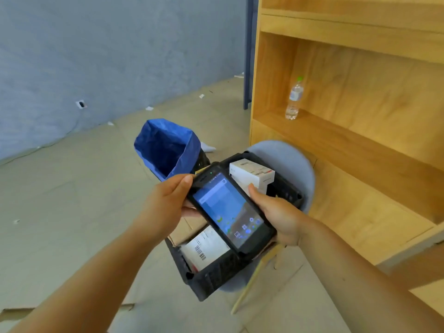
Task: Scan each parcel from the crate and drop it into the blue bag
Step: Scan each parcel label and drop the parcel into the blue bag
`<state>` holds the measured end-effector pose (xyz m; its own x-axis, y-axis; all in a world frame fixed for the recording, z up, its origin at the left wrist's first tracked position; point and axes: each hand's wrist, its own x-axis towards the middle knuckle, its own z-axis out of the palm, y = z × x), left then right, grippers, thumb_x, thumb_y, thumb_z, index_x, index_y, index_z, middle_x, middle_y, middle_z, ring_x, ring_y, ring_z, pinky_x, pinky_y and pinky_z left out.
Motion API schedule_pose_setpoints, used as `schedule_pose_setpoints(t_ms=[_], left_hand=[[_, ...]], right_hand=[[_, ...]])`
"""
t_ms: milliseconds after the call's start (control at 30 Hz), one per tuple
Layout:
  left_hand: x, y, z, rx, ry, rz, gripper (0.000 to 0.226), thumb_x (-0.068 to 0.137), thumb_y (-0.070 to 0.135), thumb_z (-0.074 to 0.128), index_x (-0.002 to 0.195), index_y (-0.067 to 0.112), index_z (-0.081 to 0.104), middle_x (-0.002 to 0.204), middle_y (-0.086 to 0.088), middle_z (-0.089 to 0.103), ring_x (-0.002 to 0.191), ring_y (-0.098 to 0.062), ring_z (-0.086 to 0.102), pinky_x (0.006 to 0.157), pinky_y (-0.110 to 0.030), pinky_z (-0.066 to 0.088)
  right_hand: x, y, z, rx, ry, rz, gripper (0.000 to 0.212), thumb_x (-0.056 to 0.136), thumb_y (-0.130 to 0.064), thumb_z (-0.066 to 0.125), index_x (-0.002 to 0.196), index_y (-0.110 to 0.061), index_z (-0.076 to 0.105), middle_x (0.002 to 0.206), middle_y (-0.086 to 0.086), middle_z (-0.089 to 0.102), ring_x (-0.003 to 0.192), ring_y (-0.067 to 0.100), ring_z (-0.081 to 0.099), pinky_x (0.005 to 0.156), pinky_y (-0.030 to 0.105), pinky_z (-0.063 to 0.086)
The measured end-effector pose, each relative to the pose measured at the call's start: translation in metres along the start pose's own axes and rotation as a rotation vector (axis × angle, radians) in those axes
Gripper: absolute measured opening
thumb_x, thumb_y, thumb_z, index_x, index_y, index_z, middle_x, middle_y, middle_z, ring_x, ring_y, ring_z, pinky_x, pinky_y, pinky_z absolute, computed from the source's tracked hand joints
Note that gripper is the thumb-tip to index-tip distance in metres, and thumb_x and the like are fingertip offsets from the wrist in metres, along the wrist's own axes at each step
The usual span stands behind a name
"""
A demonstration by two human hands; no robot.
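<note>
A black handheld scanner (229, 210) with a lit blue screen is held over the black crate (216, 272). My left hand (165, 203) grips its upper left edge and my right hand (276, 212) holds its right side. In the crate lie a white box (252, 174) at the far end, a brown cardboard parcel (185, 229) and a white parcel with a barcode label (204, 248). The open blue bag (165, 147) stands on the floor just beyond the crate, to the left.
The crate rests on a grey round chair (293, 162) with light wooden legs. A wooden shelf unit (360, 116) stands at the right, with a water bottle (294, 99) on one shelf. Flattened cardboard (24, 313) lies on the floor at lower left. Paper scraps dot the floor by the grey wall.
</note>
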<state>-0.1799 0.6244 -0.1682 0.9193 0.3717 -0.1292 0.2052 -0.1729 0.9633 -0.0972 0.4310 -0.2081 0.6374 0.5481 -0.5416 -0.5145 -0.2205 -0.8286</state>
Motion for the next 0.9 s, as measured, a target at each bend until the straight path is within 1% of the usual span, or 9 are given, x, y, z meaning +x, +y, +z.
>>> schedule_pose_setpoints(t_ms=[67,167,300,367,500,600,667,767,900], left_hand=[[0.025,-0.001,-0.004,0.100,-0.036,0.019,0.031,0.103,0.027,0.034,0.106,0.023,0.065,0.094,-0.004,0.072,0.084,-0.015,0.070,0.075,-0.036,0.059],[0.058,-0.006,-0.009,0.175,-0.111,0.033,0.030,0.103,0.033,0.030,0.108,0.034,0.060,0.100,0.005,0.068,0.090,-0.012,0.067,0.074,-0.030,0.053],[0.100,-0.021,-0.021,0.213,-0.177,0.007,0.028,0.102,0.035,0.031,0.099,0.035,0.059,0.097,0.008,0.069,0.088,-0.013,0.067,0.075,-0.029,0.051],[0.121,-0.033,-0.030,0.275,-0.242,0.000,0.029,0.101,0.038,0.033,0.097,0.031,0.061,0.095,0.008,0.069,0.087,-0.012,0.067,0.075,-0.028,0.050],[0.171,-0.059,-0.053,0.574,-0.441,0.072,0.017,0.098,0.039,0.043,0.088,0.040,0.057,0.090,0.011,0.066,0.082,-0.005,0.064,0.067,-0.015,0.045],[0.206,-0.078,-0.071,0.790,-0.630,0.208,0.016,0.097,0.040,0.046,0.085,0.050,0.050,0.089,0.021,0.059,0.081,0.005,0.058,0.063,-0.010,0.040],[0.222,-0.089,-0.082,0.884,-0.722,0.294,0.014,0.096,0.041,0.046,0.085,0.048,0.050,0.091,0.021,0.057,0.084,0.004,0.057,0.068,-0.010,0.041],[0.236,-0.104,-0.092,0.967,-0.815,0.352,0.010,0.097,0.038,0.046,0.091,0.043,0.053,0.098,0.016,0.057,0.091,-0.003,0.059,0.080,-0.021,0.049],[0.241,-0.119,-0.100,0.905,-0.846,0.389,0.012,0.095,0.037,0.049,0.094,0.033,0.060,0.106,0.009,0.064,0.094,-0.008,0.061,0.087,-0.032,0.052]], right_hand=[[0.016,-0.010,-0.007,0.043,0.041,0.027,0.040,0.092,-0.052,0.047,0.093,-0.021,0.072,0.098,0.010,0.076,0.101,0.031,0.068,0.103,0.052,0.045],[0.036,-0.016,-0.015,0.134,0.039,0.059,0.047,0.091,-0.054,0.048,0.114,-0.018,0.067,0.110,0.015,0.072,0.108,0.035,0.066,0.101,0.057,0.045],[0.056,-0.015,-0.020,0.313,-0.009,0.098,0.061,0.086,-0.063,0.043,0.122,-0.020,0.066,0.118,0.019,0.068,0.105,0.041,0.066,0.066,0.057,0.057],[0.062,-0.015,-0.016,0.426,-0.003,0.047,0.064,0.083,-0.064,0.038,0.114,-0.020,0.072,0.115,0.018,0.070,0.098,0.039,0.069,0.061,0.051,0.058],[0.076,-0.019,0.010,0.616,0.110,-0.118,0.057,0.084,-0.060,0.035,0.102,-0.028,0.078,0.114,0.011,0.071,0.098,0.031,0.069,0.073,0.050,0.057],[0.092,-0.015,0.041,0.755,0.252,-0.239,0.053,0.089,-0.053,0.040,0.118,-0.022,0.072,0.124,0.012,0.066,0.108,0.031,0.064,0.087,0.055,0.051],[0.102,-0.009,0.065,0.782,0.333,-0.338,0.052,0.086,-0.052,0.054,0.124,-0.020,0.068,0.128,0.013,0.062,0.111,0.031,0.061,0.097,0.056,0.045],[0.110,0.000,0.094,0.806,0.431,-0.424,0.072,0.065,-0.053,0.076,0.127,-0.018,0.065,0.129,0.018,0.060,0.114,0.035,0.055,0.104,0.059,0.037],[0.108,0.013,0.122,0.906,0.579,-0.470,0.064,0.082,-0.057,0.049,0.131,-0.017,0.059,0.128,0.025,0.057,0.116,0.046,0.050,0.101,0.071,0.033]])
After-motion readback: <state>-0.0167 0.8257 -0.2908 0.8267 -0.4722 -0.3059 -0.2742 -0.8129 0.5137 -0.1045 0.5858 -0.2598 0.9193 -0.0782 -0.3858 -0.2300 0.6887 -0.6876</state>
